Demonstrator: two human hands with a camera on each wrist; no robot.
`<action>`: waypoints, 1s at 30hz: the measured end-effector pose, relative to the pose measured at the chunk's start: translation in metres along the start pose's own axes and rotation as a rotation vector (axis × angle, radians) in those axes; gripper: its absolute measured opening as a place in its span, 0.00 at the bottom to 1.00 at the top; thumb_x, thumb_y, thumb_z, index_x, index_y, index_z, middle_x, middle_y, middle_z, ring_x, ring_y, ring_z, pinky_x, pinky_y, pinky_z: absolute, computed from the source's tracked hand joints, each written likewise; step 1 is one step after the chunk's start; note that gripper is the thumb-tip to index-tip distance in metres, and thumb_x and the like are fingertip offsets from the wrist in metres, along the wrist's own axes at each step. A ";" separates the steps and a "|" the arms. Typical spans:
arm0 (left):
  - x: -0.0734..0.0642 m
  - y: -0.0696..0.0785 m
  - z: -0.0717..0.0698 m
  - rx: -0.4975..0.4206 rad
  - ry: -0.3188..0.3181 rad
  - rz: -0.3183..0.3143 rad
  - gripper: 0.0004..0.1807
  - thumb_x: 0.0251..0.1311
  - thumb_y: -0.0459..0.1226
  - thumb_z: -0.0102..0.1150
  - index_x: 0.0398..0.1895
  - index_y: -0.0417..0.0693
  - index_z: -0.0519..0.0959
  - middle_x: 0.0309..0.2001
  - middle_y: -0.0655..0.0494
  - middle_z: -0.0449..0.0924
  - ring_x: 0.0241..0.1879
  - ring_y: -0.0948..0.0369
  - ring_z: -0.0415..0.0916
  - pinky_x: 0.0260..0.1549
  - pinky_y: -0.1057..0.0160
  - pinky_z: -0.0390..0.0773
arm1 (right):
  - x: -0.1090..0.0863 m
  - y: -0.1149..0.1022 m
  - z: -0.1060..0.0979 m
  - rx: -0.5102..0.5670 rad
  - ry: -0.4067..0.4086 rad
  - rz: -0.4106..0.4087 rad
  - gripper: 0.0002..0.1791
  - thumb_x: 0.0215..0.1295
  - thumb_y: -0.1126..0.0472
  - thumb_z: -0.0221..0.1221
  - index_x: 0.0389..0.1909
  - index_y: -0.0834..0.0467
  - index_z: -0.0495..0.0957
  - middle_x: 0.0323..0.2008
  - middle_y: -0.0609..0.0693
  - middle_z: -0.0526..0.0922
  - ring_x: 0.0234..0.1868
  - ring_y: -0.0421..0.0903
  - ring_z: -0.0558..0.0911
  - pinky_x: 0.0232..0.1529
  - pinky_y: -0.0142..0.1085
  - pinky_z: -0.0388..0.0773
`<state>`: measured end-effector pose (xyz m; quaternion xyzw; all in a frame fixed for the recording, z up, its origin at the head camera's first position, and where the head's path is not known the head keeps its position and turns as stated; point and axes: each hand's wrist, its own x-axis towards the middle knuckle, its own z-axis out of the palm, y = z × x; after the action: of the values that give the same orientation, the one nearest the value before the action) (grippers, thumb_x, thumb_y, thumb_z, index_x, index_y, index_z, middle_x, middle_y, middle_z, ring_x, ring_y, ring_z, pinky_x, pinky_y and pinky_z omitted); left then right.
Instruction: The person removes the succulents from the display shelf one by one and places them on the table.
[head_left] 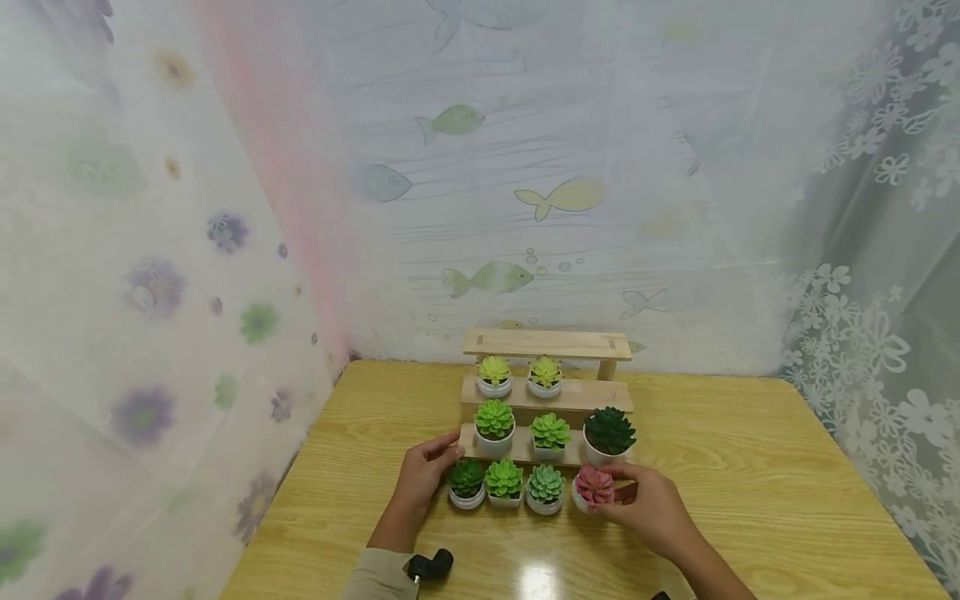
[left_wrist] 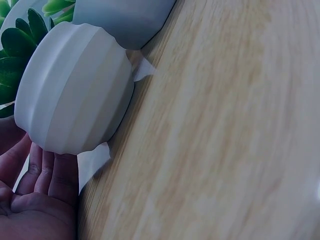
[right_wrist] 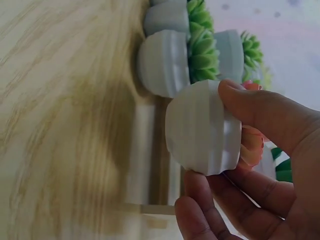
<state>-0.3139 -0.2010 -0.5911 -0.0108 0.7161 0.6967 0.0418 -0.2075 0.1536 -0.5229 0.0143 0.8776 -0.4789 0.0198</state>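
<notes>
My right hand (head_left: pixel 641 504) pinches the white ribbed pot (right_wrist: pixel 202 130) of a pink succulent (head_left: pixel 595 485), thumb on the rim and fingers on the far side. In the right wrist view the pot looks slightly tilted. My left hand (head_left: pixel 424 473) is at the left end of the wooden stepped stand (head_left: pixel 622 396), beside a dark green potted succulent (head_left: pixel 467 479). In the left wrist view, its fingers (left_wrist: pixel 62 182) extend behind that white pot (left_wrist: pixel 75 90); contact is partly hidden. Between the hands stand a bright green succulent (head_left: pixel 504 479) and a pale green one (head_left: pixel 545 485).
The stand's lower step bears two green succulents (head_left: pixel 494 421) (head_left: pixel 551 433) and a darker one (head_left: pixel 609 433). Two yellow-green succulents (head_left: pixel 494 372) (head_left: pixel 544 373) sit on the middle step, below the top plank (head_left: pixel 547 343). Printed curtains (head_left: pixel 480 208) border the wooden table (head_left: pixel 750 467).
</notes>
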 end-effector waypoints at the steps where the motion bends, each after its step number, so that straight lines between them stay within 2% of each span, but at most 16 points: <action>1: 0.000 0.000 0.000 -0.003 0.000 -0.001 0.23 0.65 0.37 0.71 0.62 0.43 0.83 0.48 0.48 0.89 0.42 0.66 0.85 0.41 0.67 0.84 | 0.001 0.001 0.001 -0.001 0.000 -0.003 0.31 0.47 0.57 0.82 0.54 0.59 0.85 0.51 0.55 0.87 0.39 0.46 0.89 0.34 0.35 0.85; 7: 0.000 0.000 0.000 0.004 -0.001 -0.004 0.23 0.65 0.38 0.70 0.62 0.43 0.83 0.50 0.49 0.89 0.43 0.66 0.85 0.41 0.68 0.83 | 0.006 0.007 0.005 -0.025 0.006 0.008 0.32 0.45 0.56 0.83 0.54 0.58 0.85 0.51 0.53 0.88 0.39 0.45 0.88 0.35 0.35 0.85; 12: 0.000 0.000 -0.001 0.001 -0.006 -0.003 0.23 0.65 0.39 0.70 0.63 0.42 0.83 0.47 0.49 0.89 0.41 0.66 0.85 0.41 0.68 0.83 | 0.010 0.008 0.006 -0.036 0.004 0.022 0.33 0.43 0.55 0.83 0.53 0.58 0.86 0.49 0.53 0.88 0.39 0.45 0.88 0.35 0.38 0.85; 19: 0.000 0.001 -0.001 -0.019 -0.006 -0.013 0.23 0.65 0.38 0.71 0.63 0.42 0.83 0.47 0.50 0.89 0.41 0.66 0.85 0.41 0.68 0.83 | 0.012 0.013 0.009 -0.014 0.000 0.022 0.32 0.43 0.57 0.83 0.52 0.60 0.86 0.45 0.53 0.89 0.38 0.46 0.89 0.34 0.36 0.85; 30: 0.000 0.000 0.000 -0.015 0.001 -0.011 0.23 0.65 0.37 0.71 0.62 0.43 0.83 0.49 0.48 0.89 0.43 0.66 0.84 0.41 0.69 0.83 | 0.012 0.015 0.014 -0.002 0.018 0.054 0.31 0.41 0.58 0.83 0.50 0.61 0.86 0.43 0.52 0.89 0.38 0.47 0.89 0.34 0.38 0.86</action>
<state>-0.3143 -0.2014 -0.5913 -0.0152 0.7109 0.7017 0.0450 -0.2187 0.1504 -0.5436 0.0422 0.8774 -0.4772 0.0249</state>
